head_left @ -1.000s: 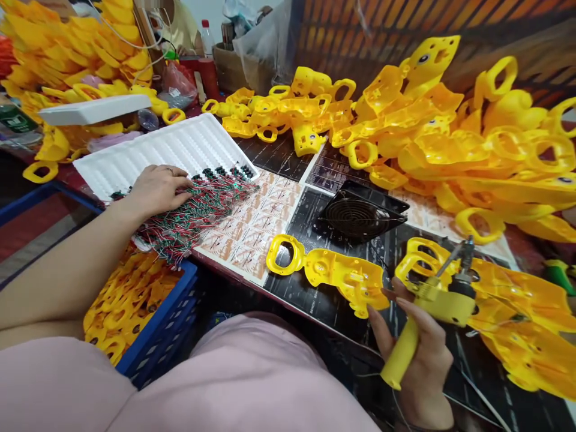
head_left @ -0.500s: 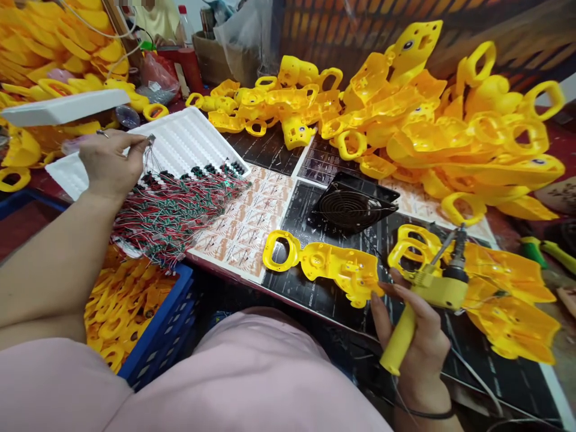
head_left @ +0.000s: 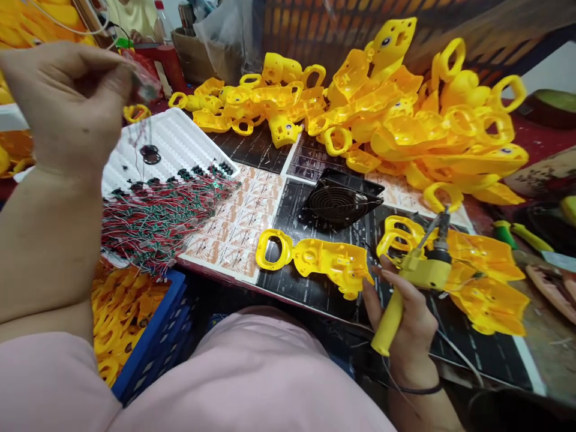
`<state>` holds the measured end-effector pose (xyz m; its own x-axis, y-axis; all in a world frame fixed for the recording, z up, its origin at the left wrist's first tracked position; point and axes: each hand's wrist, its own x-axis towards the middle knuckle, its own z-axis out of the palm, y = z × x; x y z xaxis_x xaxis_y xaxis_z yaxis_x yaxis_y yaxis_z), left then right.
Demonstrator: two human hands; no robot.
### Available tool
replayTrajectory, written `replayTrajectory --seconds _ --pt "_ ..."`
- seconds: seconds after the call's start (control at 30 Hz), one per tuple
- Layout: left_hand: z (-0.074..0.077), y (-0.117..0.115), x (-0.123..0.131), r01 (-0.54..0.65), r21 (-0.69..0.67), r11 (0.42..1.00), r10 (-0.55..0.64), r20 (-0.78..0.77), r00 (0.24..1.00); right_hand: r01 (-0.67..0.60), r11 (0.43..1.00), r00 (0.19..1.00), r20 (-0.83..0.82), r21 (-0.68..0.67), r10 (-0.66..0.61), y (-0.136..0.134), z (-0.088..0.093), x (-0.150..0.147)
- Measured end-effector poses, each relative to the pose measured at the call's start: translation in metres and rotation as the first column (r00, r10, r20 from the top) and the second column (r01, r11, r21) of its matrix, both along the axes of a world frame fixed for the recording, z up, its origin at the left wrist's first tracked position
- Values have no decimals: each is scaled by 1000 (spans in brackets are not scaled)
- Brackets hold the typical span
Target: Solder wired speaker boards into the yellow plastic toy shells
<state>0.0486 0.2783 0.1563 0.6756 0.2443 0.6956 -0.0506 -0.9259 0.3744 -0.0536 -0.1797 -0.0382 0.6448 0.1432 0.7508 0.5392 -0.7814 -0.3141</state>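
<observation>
My left hand (head_left: 67, 102) is raised high at the upper left, fingers pinched on a small wired part whose thin red wires and black disc (head_left: 150, 153) hang below it. Under it lies a heap of red and green wired parts (head_left: 157, 216) on a white ridged tray (head_left: 180, 141). My right hand (head_left: 405, 318) rests at the table's near edge, wrapped round the yellow handle of a soldering iron (head_left: 416, 279) with its tip pointing up. Just left of that hand lies a yellow plastic shell (head_left: 315, 259) on the dark mat.
A black square fan (head_left: 339, 203) sits mid-table. A large pile of yellow shells (head_left: 405, 126) fills the back and right. A blue crate (head_left: 148, 336) of yellow parts stands below the table at left. Green-handled tools (head_left: 524, 235) lie at right.
My left hand has lifted from the wire heap up and toward the camera, pulling one wired part out with it. My right hand has stayed put with the iron.
</observation>
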Motion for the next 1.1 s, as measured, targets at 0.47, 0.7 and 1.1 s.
replayTrajectory --seconds 0.47,0.7,1.1 --pt "-67 -185 7 770 -478 423 -894 -359 269 -242 963 966 -65 116 250 59 56 33" --pt "-70 -194 1 686 -571 450 -890 -349 293 -334 934 938 -56 129 343 57 50 16" --pt "-77 -218 3 548 -722 422 -905 -301 300 -421 907 906 -43 17 422 74 61 -7"
